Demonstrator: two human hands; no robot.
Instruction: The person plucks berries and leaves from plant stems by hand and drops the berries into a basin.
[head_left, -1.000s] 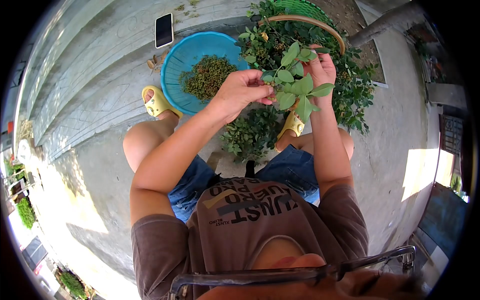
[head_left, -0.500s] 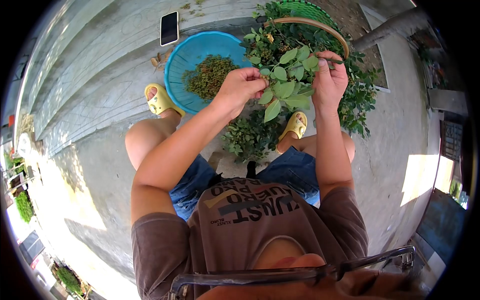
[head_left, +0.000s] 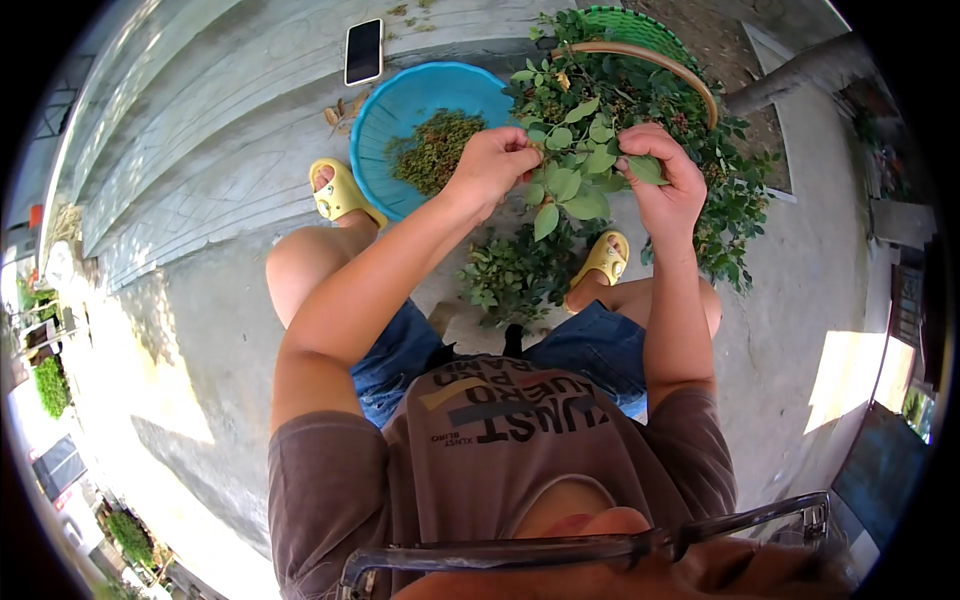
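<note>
Between my hands is a leafy branch (head_left: pixel 565 184) with broad green leaves. My left hand (head_left: pixel 490 168) pinches at its left side, thumb and forefinger together; whether a small cluster is between the fingertips is hidden. On the other side my right hand (head_left: pixel 668 180) is closed around the branch, a leaf showing by its thumb. Below and left of them stands a blue basin (head_left: pixel 368 150) holding a heap of small green-brown clusters (head_left: pixel 437 150). Behind the branch, a green woven basket (head_left: pixel 640 24) with a curved handle overflows with leafy, berry-bearing branches (head_left: pixel 735 215).
A phone (head_left: pixel 364 52) lies on the concrete step beyond the basin. Cut leafy stems (head_left: pixel 515 275) are piled on the ground between my feet, which wear yellow sandals (head_left: pixel 342 190). Dry leaves (head_left: pixel 345 112) lie beside the basin. A tree trunk (head_left: pixel 800 75) slants at upper right.
The view has shifted slightly, moving the scene rightward. My right hand has come lower on the branch and curled more around it. My left hand still pinches at the branch's left side.
</note>
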